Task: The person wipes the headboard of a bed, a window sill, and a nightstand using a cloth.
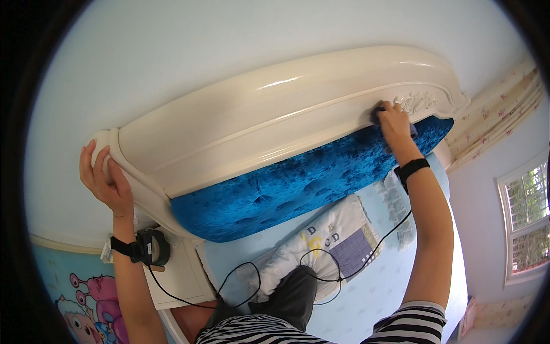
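My right hand (394, 122) grips a dark cloth (377, 112) against the cream headboard (275, 107), just left of its carved floral relief (417, 102). Part of the cloth hangs below my palm over the blue velvet padding (275, 193). At the far left, my left hand (105, 176) rests on the rounded top of the headboard's side post (102, 139), its fingers apart and holding nothing. Both wrists wear black straps with devices, and a black cable (369, 262) runs from each across my front.
A patterned quilt (326, 241) lies on the light blue bed sheet (361, 305). A white bedside cabinet (180, 275) with a dark round object (161, 249) stands at lower left. Floral curtains (498, 116) and a window (528, 219) are at right. My knee is on the bed.
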A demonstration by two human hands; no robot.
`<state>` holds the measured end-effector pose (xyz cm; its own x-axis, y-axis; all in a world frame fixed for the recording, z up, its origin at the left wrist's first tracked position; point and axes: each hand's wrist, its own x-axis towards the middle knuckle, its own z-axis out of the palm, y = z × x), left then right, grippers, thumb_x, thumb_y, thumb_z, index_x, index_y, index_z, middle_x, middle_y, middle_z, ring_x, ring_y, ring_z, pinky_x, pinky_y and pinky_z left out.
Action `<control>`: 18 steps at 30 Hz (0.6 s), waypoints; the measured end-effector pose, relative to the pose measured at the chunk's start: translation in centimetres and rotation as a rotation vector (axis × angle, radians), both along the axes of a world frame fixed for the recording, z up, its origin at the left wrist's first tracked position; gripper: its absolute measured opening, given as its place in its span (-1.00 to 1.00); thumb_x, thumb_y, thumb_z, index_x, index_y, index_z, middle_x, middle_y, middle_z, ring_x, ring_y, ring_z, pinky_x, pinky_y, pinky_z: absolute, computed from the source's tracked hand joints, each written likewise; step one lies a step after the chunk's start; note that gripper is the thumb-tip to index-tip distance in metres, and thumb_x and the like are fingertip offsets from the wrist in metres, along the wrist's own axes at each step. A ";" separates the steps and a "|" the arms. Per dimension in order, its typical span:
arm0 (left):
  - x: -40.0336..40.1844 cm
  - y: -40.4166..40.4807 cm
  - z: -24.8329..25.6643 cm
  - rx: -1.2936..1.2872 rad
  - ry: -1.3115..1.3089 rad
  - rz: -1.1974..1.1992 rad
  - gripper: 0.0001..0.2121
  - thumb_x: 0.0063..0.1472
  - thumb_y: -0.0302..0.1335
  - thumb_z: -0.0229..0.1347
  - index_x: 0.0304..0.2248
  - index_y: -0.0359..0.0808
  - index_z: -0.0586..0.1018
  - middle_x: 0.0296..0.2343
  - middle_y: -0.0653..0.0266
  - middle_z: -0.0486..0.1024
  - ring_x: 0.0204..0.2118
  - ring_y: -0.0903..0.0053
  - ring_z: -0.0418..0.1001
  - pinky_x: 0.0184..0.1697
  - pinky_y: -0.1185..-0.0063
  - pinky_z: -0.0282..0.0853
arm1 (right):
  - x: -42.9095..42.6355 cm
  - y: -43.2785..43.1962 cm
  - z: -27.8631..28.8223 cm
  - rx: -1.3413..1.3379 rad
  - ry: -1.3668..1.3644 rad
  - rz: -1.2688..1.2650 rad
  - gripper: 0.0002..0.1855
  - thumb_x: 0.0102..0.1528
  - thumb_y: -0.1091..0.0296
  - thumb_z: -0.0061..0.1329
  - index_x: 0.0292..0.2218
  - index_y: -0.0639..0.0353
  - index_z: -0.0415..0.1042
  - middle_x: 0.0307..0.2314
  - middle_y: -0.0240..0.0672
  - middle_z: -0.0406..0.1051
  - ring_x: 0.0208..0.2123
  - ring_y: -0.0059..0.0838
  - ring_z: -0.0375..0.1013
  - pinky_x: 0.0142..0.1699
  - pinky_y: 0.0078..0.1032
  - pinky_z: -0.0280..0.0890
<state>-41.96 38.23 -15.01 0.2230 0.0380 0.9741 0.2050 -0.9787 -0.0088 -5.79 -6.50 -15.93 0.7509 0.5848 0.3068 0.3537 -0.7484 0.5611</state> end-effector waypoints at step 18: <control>-0.6 0.9 -0.3 -0.055 -0.002 -0.027 -0.81 0.08 -0.60 -0.04 -0.28 -0.31 0.51 -0.09 0.19 0.34 0.06 0.25 0.14 0.08 0.40 0.06 | -0.7 8.9 -5.9 1.657 -0.010 -0.410 -0.50 -0.12 0.44 -0.15 -0.10 0.48 0.31 -0.23 0.16 0.36 -0.17 0.01 0.38 -0.04 -0.35 0.27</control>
<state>-42.58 39.10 -15.28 0.2231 0.0854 0.9710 0.1789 -0.9828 0.0453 -6.47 2.35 -21.84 0.7542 -0.5573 0.3473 0.0055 -0.5234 -0.8521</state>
